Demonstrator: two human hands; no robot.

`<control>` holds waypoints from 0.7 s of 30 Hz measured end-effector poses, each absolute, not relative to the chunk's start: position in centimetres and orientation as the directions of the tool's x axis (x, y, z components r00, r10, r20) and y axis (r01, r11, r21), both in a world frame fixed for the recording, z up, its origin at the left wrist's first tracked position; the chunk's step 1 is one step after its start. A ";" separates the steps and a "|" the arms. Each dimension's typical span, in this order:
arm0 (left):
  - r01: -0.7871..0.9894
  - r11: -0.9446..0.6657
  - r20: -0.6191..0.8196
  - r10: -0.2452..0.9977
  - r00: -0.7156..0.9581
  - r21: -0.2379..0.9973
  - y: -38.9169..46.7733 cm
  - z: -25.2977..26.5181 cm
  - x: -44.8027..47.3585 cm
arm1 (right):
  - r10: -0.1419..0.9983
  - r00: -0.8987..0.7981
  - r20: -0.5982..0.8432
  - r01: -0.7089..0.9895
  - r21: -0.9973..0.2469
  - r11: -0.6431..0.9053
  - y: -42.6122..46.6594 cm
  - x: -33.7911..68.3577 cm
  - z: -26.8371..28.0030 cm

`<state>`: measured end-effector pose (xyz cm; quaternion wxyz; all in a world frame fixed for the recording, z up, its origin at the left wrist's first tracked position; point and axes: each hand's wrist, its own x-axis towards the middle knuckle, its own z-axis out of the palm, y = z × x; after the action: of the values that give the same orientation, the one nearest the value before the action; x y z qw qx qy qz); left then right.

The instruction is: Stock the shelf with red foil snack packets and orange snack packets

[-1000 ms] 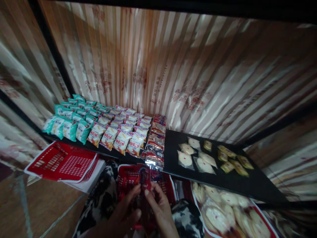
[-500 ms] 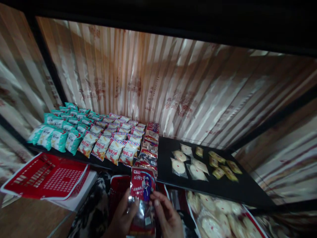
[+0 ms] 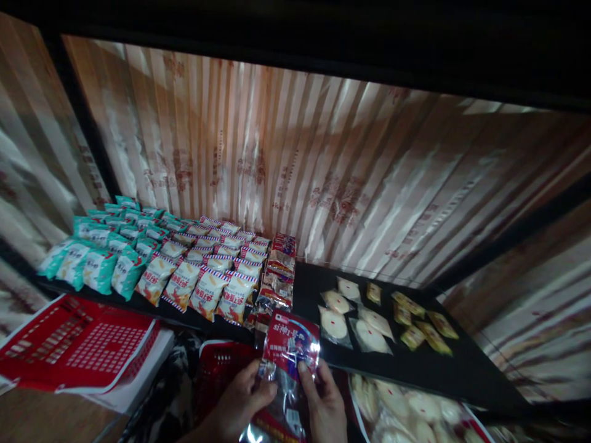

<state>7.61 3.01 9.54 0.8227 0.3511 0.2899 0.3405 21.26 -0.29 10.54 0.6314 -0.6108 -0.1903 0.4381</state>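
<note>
A shiny red snack packet (image 3: 290, 344) with a purple figure on its front is held between my two hands, just in front of the shelf edge. My left hand (image 3: 244, 394) grips its left side, thumb laid over the front. On the right side my right hand (image 3: 323, 400) pinches it the same way. Behind it on the black shelf (image 3: 307, 289) runs a column of similar red packets (image 3: 279, 264). White-and-orange snack bags (image 3: 205, 289) stand in rows to the left of that column, and teal bags (image 3: 96, 267) fill the far left.
Round white wrapped crackers (image 3: 335, 323) and small yellow packets (image 3: 431, 335) lie on the shelf's right half. Below are a basket of wrapped crackers (image 3: 415, 412), a red basket (image 3: 217, 360) and another red basket (image 3: 87, 344). A black beam (image 3: 295, 37) crosses above; striped curtain (image 3: 258, 135) hangs behind.
Both hands and the red packet have moved to the right, and the packet is tilted more. The view has shifted slightly.
</note>
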 end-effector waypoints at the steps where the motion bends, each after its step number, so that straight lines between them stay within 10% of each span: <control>1: -0.331 0.501 -0.234 0.768 0.596 0.800 3.2 9.1 7.7 | 0.793 0.526 -0.307 -0.357 -0.926 -0.122 0.2 21.7 10.6; 21: -0.447 0.285 -0.239 0.958 0.158 0.848 14.9 9.3 14.7 | 0.797 0.603 -0.002 0.008 -1.000 -0.009 18.9 29.9 9.6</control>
<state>14.69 14.89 9.30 0.6921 0.3159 0.4046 0.5074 29.86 18.90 9.61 0.6290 -0.6372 -0.3161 0.3137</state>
